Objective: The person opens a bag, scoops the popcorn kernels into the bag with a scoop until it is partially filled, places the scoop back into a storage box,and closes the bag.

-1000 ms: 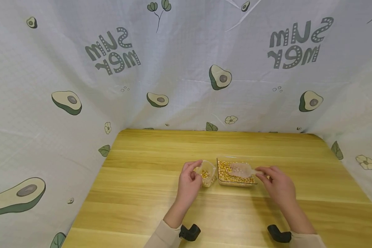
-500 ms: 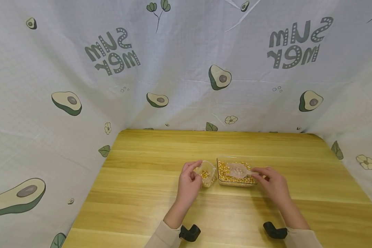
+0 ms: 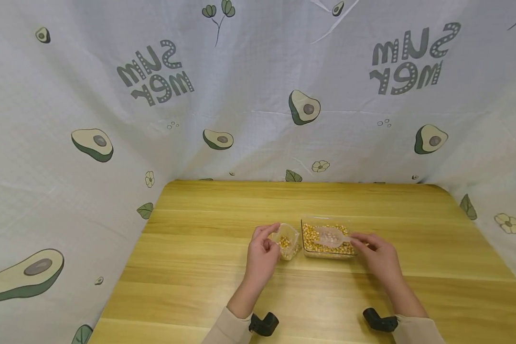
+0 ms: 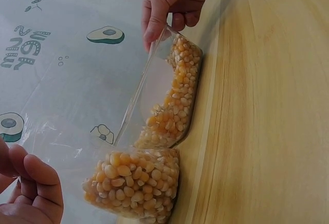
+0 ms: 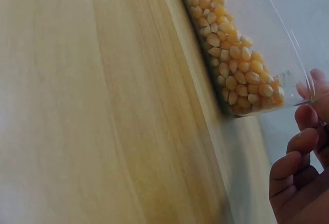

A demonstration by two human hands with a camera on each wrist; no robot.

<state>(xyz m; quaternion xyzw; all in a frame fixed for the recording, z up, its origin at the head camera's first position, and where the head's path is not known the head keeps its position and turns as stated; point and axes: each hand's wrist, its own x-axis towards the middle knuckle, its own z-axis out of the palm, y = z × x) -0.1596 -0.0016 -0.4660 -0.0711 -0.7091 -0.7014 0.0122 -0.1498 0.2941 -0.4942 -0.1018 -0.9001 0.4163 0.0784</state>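
Note:
A clear plastic bag [image 4: 131, 185] partly filled with corn kernels stands upright on the table. My left hand [image 3: 262, 255] pinches its upper edge between thumb and forefinger, holding the mouth apart. Right beside the bag is a clear rectangular container [image 3: 329, 255] of corn kernels [image 4: 180, 93], heaped higher at the ends in the left wrist view. Over the kernels lies a translucent scoop [image 3: 330, 236], its bowl pointing left toward the bag. My right hand [image 3: 379, 253] pinches the scoop's handle at the container's right rim; in the right wrist view the fingers [image 5: 303, 141] are curled there.
The wooden table [image 3: 198, 286] extends around both containers. A white cloth [image 3: 258, 143] printed with avocados hangs behind and at the sides. Black wrist mounts [image 3: 264, 324] sit at both beige sleeves.
My right hand has moved slightly left, pushing the scoop further along the kernels, then nearly stopped. My left hand and the bag have stayed in place.

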